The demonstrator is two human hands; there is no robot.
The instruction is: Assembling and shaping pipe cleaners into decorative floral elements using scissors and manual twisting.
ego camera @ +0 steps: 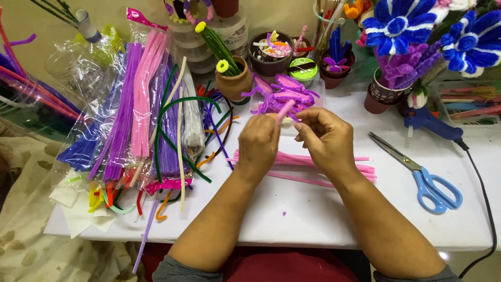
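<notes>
We hold both forearms up from the bottom edge, converging at the centre. Our left hand [258,143] is curled, back facing us; our right hand [326,138] faces it, fingertips seemingly pinched, nearly touching.

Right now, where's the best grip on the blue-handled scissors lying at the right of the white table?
Probably the blue-handled metal scissors are best taken by their looped handles, from above on the near right. They lie flat and closed, blades pointing up-left toward the right hand, handles toward the table edge. The black cord runs just right; stay clear.
</notes>
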